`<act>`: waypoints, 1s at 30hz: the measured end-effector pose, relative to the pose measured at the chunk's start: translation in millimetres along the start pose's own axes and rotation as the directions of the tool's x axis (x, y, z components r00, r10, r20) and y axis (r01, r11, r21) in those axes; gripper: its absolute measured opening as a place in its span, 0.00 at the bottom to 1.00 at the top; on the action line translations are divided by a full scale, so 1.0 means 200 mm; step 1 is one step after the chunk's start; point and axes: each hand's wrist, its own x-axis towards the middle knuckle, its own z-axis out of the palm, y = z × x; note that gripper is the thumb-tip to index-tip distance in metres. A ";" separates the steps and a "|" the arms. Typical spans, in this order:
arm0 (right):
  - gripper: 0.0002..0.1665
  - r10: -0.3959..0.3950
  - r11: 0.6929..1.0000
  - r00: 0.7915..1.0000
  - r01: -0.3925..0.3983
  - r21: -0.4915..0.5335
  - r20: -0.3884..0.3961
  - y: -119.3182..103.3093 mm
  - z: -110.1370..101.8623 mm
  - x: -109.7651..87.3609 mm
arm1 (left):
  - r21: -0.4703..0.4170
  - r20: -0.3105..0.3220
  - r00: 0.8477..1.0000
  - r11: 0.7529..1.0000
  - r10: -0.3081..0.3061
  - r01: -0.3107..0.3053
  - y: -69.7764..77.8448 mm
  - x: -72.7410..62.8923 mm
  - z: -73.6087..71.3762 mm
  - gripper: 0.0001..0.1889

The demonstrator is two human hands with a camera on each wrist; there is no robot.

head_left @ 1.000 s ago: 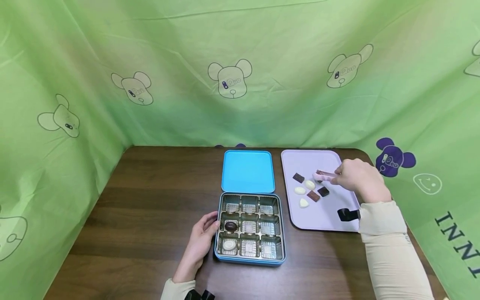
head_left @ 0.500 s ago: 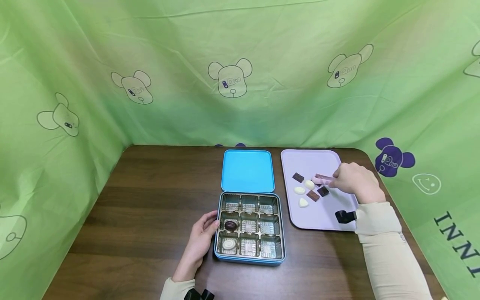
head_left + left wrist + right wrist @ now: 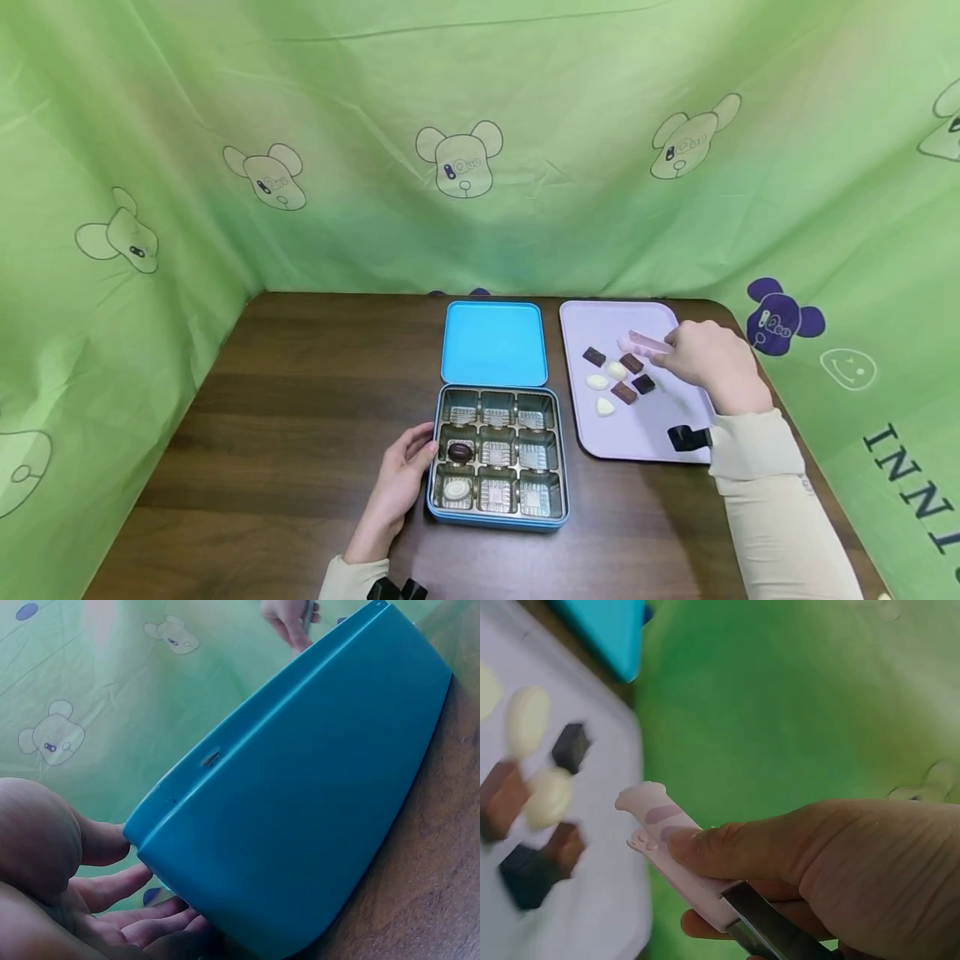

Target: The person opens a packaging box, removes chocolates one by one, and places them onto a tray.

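In the head view, my left hand [image 3: 401, 477] rests against the left side of a blue tin [image 3: 498, 525], its fingers fairly straight and the thumb at the rim. A divided metallic insert [image 3: 497, 453] fills the tin. One left compartment bears a dark oval chocolate [image 3: 460, 452], the one below it a white round chocolate [image 3: 456, 489]. My right hand [image 3: 705, 360] grips small pink-tipped tongs [image 3: 679, 855] with a metal handle; no chocolate shows between their tips. They hang over a lilac tray [image 3: 675, 425], just above a brown chocolate [image 3: 631, 363].
Several more chocolates lie on the tray, among them a dark square one [image 3: 643, 384], a brown one [image 3: 623, 392] and a white one [image 3: 604, 407]. The tin's blue lid [image 3: 495, 343] lies folded back. Green printed cloth [image 3: 465, 242] walls in the brown table [image 3: 300, 400].
The tongs have shifted slightly away from me and left, uncovering the brown chocolate they overlapped. My left hand and the tin have stayed in place.
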 end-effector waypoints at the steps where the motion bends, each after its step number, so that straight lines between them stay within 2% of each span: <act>1: 0.20 -0.019 1.000 0.999 0.019 -0.010 -0.027 -0.03 -0.02 -0.01 | 0.002 -0.001 1.000 1.000 0.000 0.000 0.00 0.00 0.00 0.22; 5: 0.19 -0.084 0.996 0.992 0.080 -0.047 -0.095 -0.19 -0.10 -0.06 | 0.004 0.002 1.000 1.000 0.002 -0.002 0.01 0.00 -0.01 0.23; 9: 0.23 -0.153 0.987 0.983 0.147 -0.066 -0.105 -0.38 -0.15 -0.11 | 0.002 -0.005 1.000 1.000 0.008 -0.008 0.01 0.00 -0.01 0.22; 11: 0.21 -0.211 0.976 0.972 0.204 -0.073 -0.106 -0.48 -0.15 -0.13 | 0.002 -0.007 1.000 1.000 0.006 -0.006 0.01 0.00 -0.02 0.22; 17: 0.14 -0.394 0.918 0.913 0.385 -0.095 -0.108 -0.77 -0.08 -0.18 | 0.000 -0.011 1.000 1.000 0.002 -0.002 0.00 0.00 -0.03 0.22; 20: 0.13 -0.457 0.887 0.887 0.451 -0.095 -0.062 -0.90 -0.04 -0.20 | -0.007 -0.013 1.000 1.000 0.002 -0.002 0.00 0.01 -0.04 0.22; 22: 0.11 -0.506 0.859 0.862 0.502 -0.100 -0.027 -0.98 -0.01 -0.23 | -0.006 -0.013 1.000 1.000 0.001 -0.001 0.00 0.01 -0.04 0.22; 27: 0.12 -0.599 0.792 0.800 0.598 -0.126 0.033 -1.09 0.07 -0.27 | -0.001 -0.014 1.000 1.000 0.004 -0.004 -0.01 0.01 -0.04 0.22; 30: 0.12 -0.621 0.768 0.782 0.620 -0.160 0.044 -1.13 0.12 -0.29 | -0.003 -0.012 1.000 1.000 0.007 -0.007 -0.01 0.01 -0.03 0.22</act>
